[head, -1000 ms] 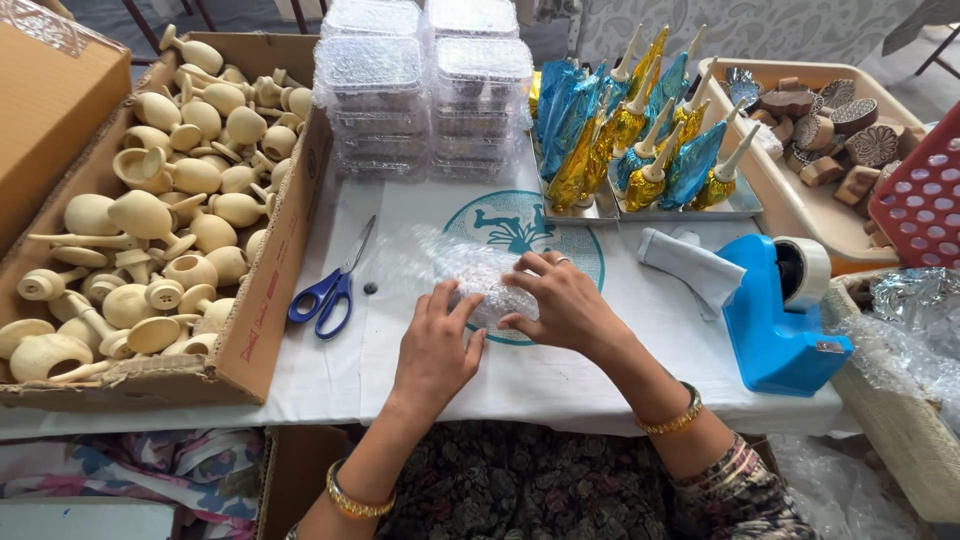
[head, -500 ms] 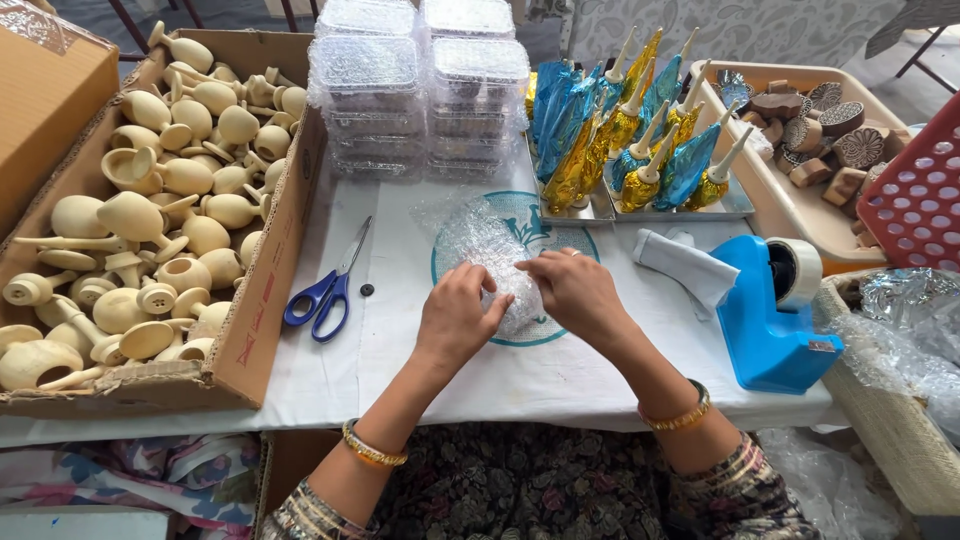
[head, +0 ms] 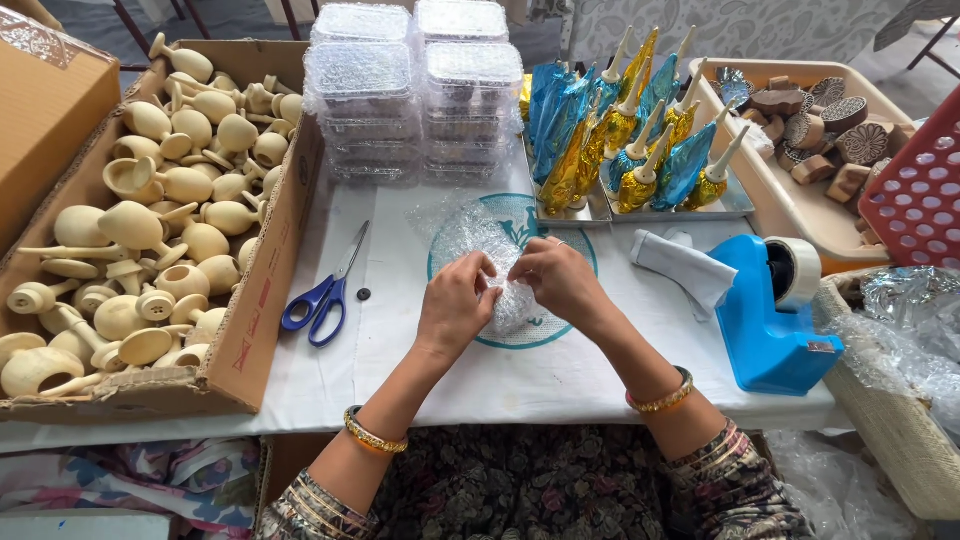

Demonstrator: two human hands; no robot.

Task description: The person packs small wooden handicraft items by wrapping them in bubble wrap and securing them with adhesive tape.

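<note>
The left hand (head: 455, 305) and the right hand (head: 562, 280) meet near the middle of the desk (head: 420, 370), fingers of both curled in and pinching a bundle of bubble wrap (head: 500, 270) between them. The wrap is bunched round something I cannot make out; it rests on the white cover, over a round teal mark, with a loose flap spreading toward the far edge.

Risks, as I judge them:

- The wrap looks springy and nothing fastens it yet. If either hand loosens, the folds may open and the piece inside could roll out toward the near edge.
- The blue tape dispenser (head: 775, 310) stands off by the right edge — reaching it would leave only 1 hand holding the bundle shut, which is when it is likeliest to unfold.
- The blue-handled scissors (head: 325, 290) lie just left of the left hand, blades pointing to the far side. A sideways sweep of that wrist could knock them, or the small dark button-like bit beside them, toward the cardboard box of wooden pieces (head: 150, 230) along the left edge.
- The tray of foil-wrapped pieces (head: 640, 140) stands just beyond the right hand; they look top-heavy, so a raised elbow or tugged flap might topple some.
- The stacked clear plastic boxes (head: 410, 90) at the far edge seem safely apart.
</note>
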